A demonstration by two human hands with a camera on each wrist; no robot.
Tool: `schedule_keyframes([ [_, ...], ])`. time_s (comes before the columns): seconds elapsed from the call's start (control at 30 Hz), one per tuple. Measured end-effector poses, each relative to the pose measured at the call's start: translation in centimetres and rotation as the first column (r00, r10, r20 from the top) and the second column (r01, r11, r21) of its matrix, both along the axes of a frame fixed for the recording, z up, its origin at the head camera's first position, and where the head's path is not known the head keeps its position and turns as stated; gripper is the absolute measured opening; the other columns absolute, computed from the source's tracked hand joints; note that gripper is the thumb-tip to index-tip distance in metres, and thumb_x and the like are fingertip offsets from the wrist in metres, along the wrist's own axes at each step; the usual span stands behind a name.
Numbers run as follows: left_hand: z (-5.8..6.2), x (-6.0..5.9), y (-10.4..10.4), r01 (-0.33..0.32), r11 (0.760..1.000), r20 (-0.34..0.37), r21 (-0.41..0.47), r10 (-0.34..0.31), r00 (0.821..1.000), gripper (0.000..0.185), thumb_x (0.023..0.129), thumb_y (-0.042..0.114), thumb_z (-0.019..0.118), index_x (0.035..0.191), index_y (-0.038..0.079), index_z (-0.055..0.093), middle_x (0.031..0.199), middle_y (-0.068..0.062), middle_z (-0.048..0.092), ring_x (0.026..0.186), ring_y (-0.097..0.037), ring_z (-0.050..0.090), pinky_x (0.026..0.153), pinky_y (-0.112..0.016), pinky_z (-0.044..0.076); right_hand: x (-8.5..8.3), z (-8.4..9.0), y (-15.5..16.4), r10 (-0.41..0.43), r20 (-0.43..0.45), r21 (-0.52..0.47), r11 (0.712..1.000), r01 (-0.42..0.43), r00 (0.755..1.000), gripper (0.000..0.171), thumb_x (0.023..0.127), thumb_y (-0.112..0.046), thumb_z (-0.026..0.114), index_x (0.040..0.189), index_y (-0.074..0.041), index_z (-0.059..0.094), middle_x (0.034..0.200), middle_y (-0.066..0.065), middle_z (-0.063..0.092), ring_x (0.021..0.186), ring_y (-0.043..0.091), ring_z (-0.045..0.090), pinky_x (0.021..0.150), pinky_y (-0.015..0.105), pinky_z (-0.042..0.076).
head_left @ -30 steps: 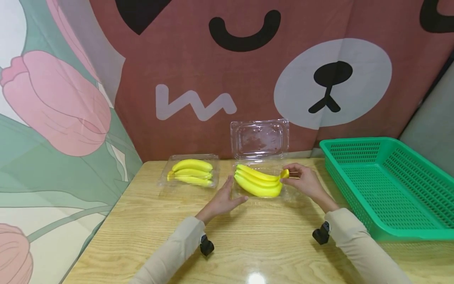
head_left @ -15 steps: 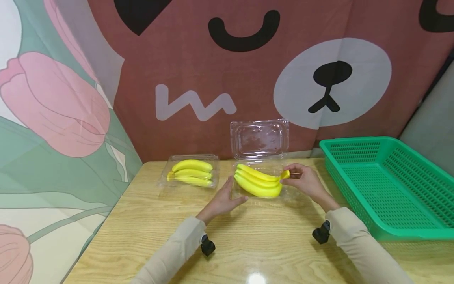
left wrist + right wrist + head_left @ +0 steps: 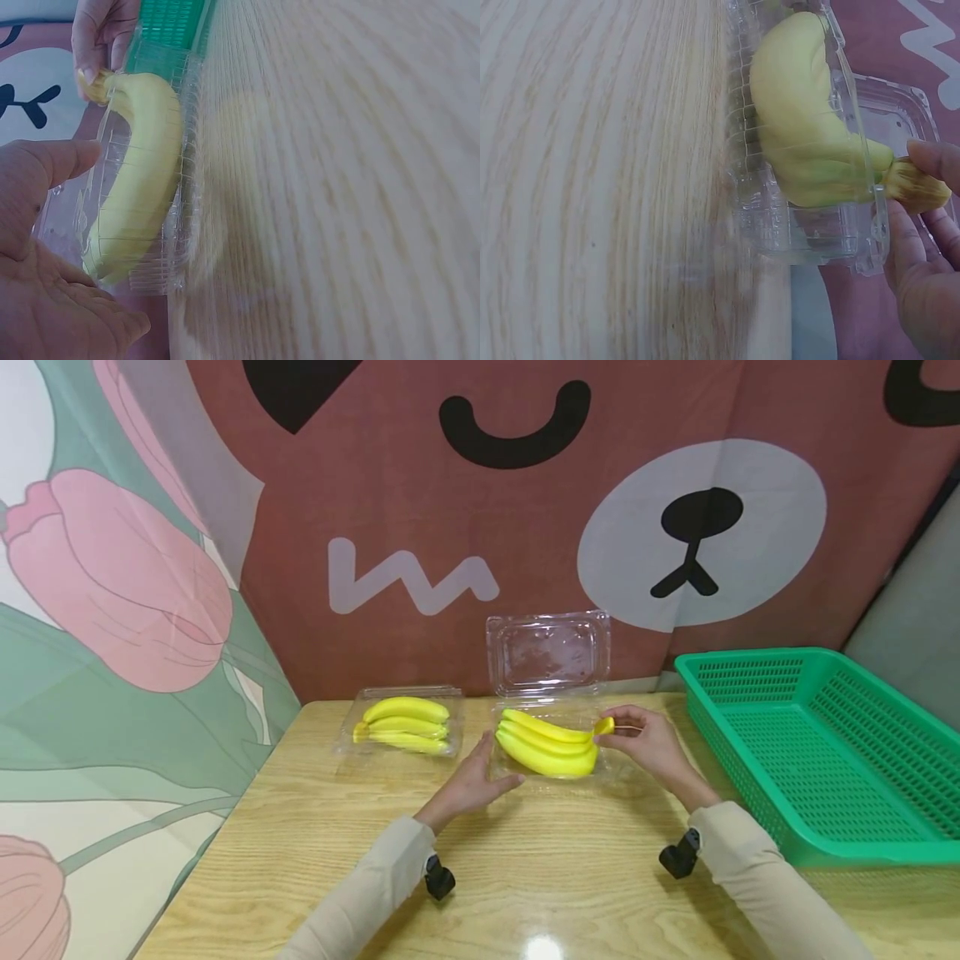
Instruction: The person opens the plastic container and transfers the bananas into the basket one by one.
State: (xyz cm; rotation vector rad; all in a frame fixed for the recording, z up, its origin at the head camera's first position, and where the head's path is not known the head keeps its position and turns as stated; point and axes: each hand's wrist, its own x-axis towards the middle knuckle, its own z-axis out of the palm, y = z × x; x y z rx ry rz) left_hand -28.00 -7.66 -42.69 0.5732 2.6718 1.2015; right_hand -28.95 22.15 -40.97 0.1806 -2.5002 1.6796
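Gently, I'd guide yellow banana bunch (image 3: 547, 750) without snagging clear plastic clamshell (image 3: 551, 652), near back edge of wooden table (image 3: 570, 868): right hand (image 3: 651, 745) pinches stem (image 3: 916, 186); left hand (image 3: 472, 785), splayed, alongside.

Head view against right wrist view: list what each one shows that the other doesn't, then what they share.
Only the head view: the green basket at right, a second clear clamshell of bananas at left, and the pink tulip print.

Only the right wrist view: brown streaks on the stem, and the ribbed side wall of the open clamshell.

Both: the right hand pinching the stem of the banana bunch, the raised lid, the pale zigzag print and the wooden table.
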Motion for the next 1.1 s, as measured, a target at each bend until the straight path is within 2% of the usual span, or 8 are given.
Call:
schedule_keyframes([
  [0.43, 0.3, 0.2, 0.0, -0.012, 1.0, 0.01, -0.011, 0.013, 1.0, 0.096, 0.09, 0.044, 0.066, 0.155, 0.003, 0.007, 0.159, -0.018, 0.007, 0.144, -0.03, 0.012, 0.114, -0.045, 0.017, 0.7, 0.3, 0.1, -0.015, -0.018, -0.062, 0.998, 0.014, 1.0, 0.051, 0.08, -0.019, 0.081, 0.122, 0.003, 0.06, 0.118, 0.019, 0.063, 0.101, 0.025, 0.063, 0.08, 0.023, 0.053],
  [0.6, 0.3, 0.2, 0.0, -0.019, 1.0, 0.007, -0.013, 0.02, 1.0, 0.097, 0.09, 0.044, 0.066, 0.154, 0.002, 0.008, 0.159, -0.016, 0.008, 0.144, -0.031, 0.013, 0.114, -0.044, 0.017, 0.8, 0.3, 0.0, -0.006, -0.047, -0.113, 0.994, 0.001, 0.999, 0.051, 0.081, -0.017, 0.081, 0.121, 0.006, 0.059, 0.115, 0.019, 0.063, 0.095, 0.017, 0.064, 0.08, 0.022, 0.053],
  [0.8, 0.2, 0.2, 0.2, -0.014, 1.0, 0.008, -0.004, 0.014, 1.0, 0.098, 0.09, 0.047, 0.065, 0.154, 0.0, 0.007, 0.159, -0.02, 0.007, 0.144, -0.032, 0.011, 0.114, -0.045, 0.016, 1.1, 0.5, -0.1, 0.001, -0.083, -0.164, 0.986, -0.015, 0.997, 0.048, 0.082, -0.014, 0.08, 0.119, 0.008, 0.058, 0.115, 0.02, 0.063, 0.095, 0.019, 0.064, 0.08, 0.023, 0.053],
  [1.1, 0.0, 0.0, 0.3, -0.022, 1.0, -0.021, -0.02, 0.021, 1.0, 0.101, 0.089, 0.049, 0.065, 0.153, -0.003, 0.006, 0.159, -0.021, 0.005, 0.145, -0.033, 0.008, 0.115, -0.045, 0.014, 1.4, 0.7, -0.1, -0.001, -0.11, -0.204, 0.979, -0.021, 0.994, 0.044, 0.083, -0.012, 0.079, 0.117, 0.007, 0.059, 0.113, 0.015, 0.065, 0.093, 0.015, 0.066, 0.079, 0.024, 0.054],
])
